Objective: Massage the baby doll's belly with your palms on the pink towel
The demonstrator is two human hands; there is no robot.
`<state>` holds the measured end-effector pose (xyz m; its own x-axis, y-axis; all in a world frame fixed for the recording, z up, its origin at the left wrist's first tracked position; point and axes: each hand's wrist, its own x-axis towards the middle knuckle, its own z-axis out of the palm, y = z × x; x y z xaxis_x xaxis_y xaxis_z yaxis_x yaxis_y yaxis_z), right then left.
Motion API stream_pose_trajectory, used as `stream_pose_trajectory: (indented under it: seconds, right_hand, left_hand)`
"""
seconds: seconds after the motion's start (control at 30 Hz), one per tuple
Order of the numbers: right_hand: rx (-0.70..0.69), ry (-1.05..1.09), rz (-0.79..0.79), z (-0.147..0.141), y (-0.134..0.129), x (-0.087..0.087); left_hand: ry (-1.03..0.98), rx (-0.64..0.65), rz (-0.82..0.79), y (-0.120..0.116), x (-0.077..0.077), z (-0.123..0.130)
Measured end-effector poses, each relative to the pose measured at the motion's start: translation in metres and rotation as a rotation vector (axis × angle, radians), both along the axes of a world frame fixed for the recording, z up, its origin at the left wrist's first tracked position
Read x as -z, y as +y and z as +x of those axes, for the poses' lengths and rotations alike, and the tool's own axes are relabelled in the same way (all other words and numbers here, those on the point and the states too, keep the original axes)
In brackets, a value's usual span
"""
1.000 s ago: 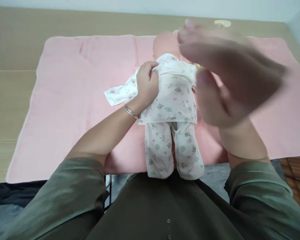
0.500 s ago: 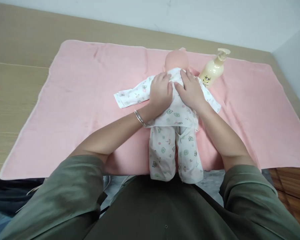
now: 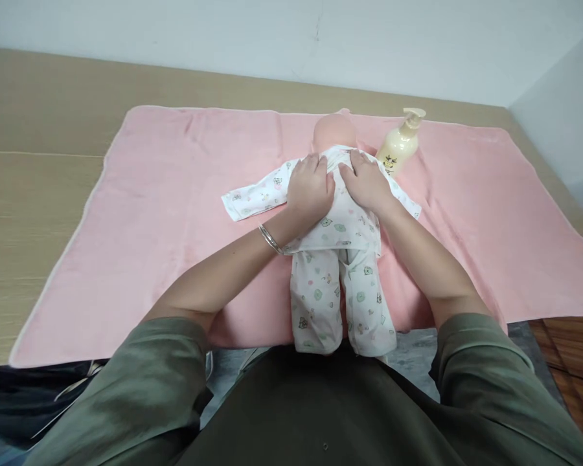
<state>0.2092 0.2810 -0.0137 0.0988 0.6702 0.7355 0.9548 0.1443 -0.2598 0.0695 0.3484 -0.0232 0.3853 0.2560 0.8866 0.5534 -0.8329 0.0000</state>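
Note:
A baby doll (image 3: 335, 132) lies lengthwise in front of me, its smooth head at the far end and no face showing. It wears a white printed top (image 3: 352, 226) and matching trousers (image 3: 317, 301), whose ends hang over the near edge. My left hand (image 3: 311, 188), with a silver bangle at the wrist, rests on the left upper part of the doll's body, its fingers laid on the cloth. On the other shoulder lies my right hand (image 3: 366, 182), thumb apart from the fingers. Neither hand grips anything. The palms' undersides are hidden.
A pink blanket (image 3: 160, 226) covers much of the tabletop (image 3: 39, 194). Just right of the doll's head a cream pump bottle (image 3: 401, 145) leans to the right on the blanket. A white wall (image 3: 223, 32) stands behind. Dark fabric (image 3: 29, 401) sits below the left front edge.
The camera view has tilted slightly, so the blanket, doll head and bottle appear lower. Both hands stay on the doll's upper body with only a slight shift.

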Motion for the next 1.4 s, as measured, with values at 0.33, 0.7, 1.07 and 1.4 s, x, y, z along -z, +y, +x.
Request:
stream_pose_trajectory:
  seconds: [0.33,0.7,1.07,1.4]
  right_hand:
    - [-0.033,-0.123,0.003,-0.033,-0.035,0.016]
    - [-0.019,-0.076,0.0,-0.002,0.002,0.009]
    - [0.05,-0.114,-0.07,-0.01,-0.007,-0.002]
    - [0.045,-0.126,0.058,-0.014,-0.007,0.002]
  left_hand:
    - [0.073,-0.138,-0.06,-0.008,-0.017,-0.009]
    - [0.04,-0.146,0.048,-0.013,-0.003,-0.005]
    - [0.008,-0.081,-0.056,0.016,-0.004,0.002]
    - [-0.006,-0.066,-0.1,0.006,-0.005,-0.001]
